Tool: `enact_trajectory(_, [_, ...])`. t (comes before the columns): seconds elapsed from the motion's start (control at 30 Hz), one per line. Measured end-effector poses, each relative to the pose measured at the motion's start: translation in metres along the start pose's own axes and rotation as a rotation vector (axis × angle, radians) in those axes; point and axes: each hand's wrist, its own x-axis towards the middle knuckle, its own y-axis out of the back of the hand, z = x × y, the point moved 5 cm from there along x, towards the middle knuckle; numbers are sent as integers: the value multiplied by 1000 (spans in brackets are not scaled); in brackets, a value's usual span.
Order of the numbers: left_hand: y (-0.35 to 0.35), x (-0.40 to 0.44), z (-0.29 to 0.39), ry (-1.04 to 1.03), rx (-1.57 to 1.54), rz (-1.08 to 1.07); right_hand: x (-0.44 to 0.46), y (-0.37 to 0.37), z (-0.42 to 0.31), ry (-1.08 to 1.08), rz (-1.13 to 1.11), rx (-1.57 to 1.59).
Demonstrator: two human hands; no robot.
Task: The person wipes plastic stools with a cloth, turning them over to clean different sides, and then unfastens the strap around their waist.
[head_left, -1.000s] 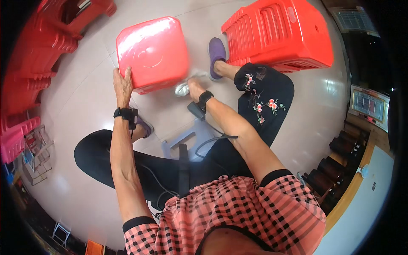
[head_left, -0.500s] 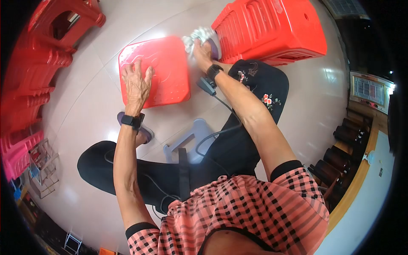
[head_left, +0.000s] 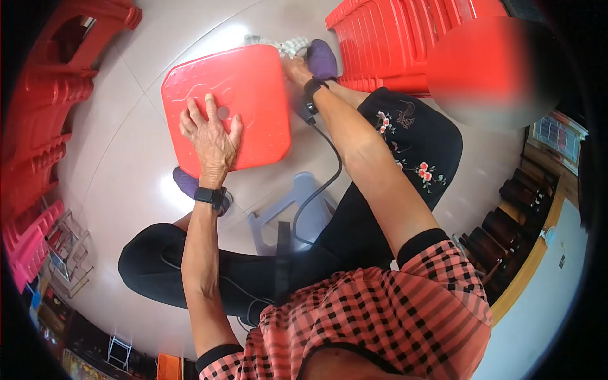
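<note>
A red plastic stool (head_left: 256, 95) with a square, rounded-corner seat stands on the floor in front of me. My left hand (head_left: 212, 136) lies on its seat near the centre hole, fingers spread. At the stool's far right side, my right hand (head_left: 296, 71) has its fingers closed on a pale, white-and-greenish cloth (head_left: 294, 46). Part of that cloth is hidden behind the stool's corner, and the right fingertips are hard to make out. Both wrists wear black bands with small devices.
Stacked red stools (head_left: 386, 44) lie at the upper right; more red stools (head_left: 38, 120) line the left. A low grey-blue stool (head_left: 304, 212) is beneath me. A black cable (head_left: 335, 171) runs from my right wrist. Dark bottles (head_left: 500, 225) stand at the right.
The red stool appears tilted or turned slightly and nearer. My left hand stays on its seat. My right hand has moved up along its side with the cloth, now partly behind the far corner.
</note>
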Motion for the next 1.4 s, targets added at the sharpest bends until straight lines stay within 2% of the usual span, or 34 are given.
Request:
enact_trajectory(0.1, [1, -1, -1, 4, 7, 6, 0, -11, 25, 145, 362, -139])
enact_trajectory(0.23, [-3, -2, -3, 12, 1, 28, -33, -24, 58, 10, 228, -103])
enact_trajectory(0.3, [-4, -1, -4, 17, -3, 34, -37, -33, 90, 93, 189, -97])
enact_trajectory(0.4, [-8, -1, -6, 19, -4, 31, -44, -42, 147, 42, 52, -142])
enact_trajectory(0.53, [-8, 2, -5, 12, -12, 23, -66, -54, 194, -248, -405, -501])
enact_trajectory(0.63, [-11, 3, -8, 4, -1, 35, -64, -66, 200, -63, -351, -255])
enact_trajectory(0.7, [-11, 2, -8, 12, 8, 32, -26, -70, 196, 13, -375, -211])
enact_trajectory(0.77, [-12, 2, -10, 5, 13, 35, -3, -52, 162, 50, -227, -158])
enact_trajectory(0.8, [-13, 2, -10, 3, 16, 38, -6, -32, 121, 52, -72, -127])
enact_trajectory(0.83, [-13, 2, -11, 11, 14, 23, 1, -26, 94, 70, 53, 60])
enact_trajectory(0.9, [-10, 3, -9, 12, 9, 15, 30, -24, 55, 285, 152, 36])
enact_trajectory(0.93, [-8, 3, -8, 15, 7, 12, 45, -27, 35, 480, 123, -178])
enact_trajectory(1.0, [-12, 1, -11, 16, 12, 14, 39, -31, 18, 669, 80, -346])
enact_trajectory(1.13, [-18, 3, -16, 20, 26, 22, -63, 6, -17, 606, -51, -137])
enact_trajectory(1.2, [-22, 3, -20, 4, 21, 43, -119, 11, -22, 811, -50, -180])
enact_trajectory(1.23, [-23, 3, -20, -3, 18, 55, -146, 12, -11, 822, 73, -140])
enact_trajectory(1.3, [-26, 5, -21, 0, 15, 57, -182, 11, 11, 595, 59, -142])
enact_trajectory(1.33, [-28, 6, -22, 2, 16, 55, -188, 9, 24, 351, -76, -181])
enact_trajectory(1.4, [-31, 6, -21, 9, 24, 61, -161, -24, 97, 327, -200, -257])
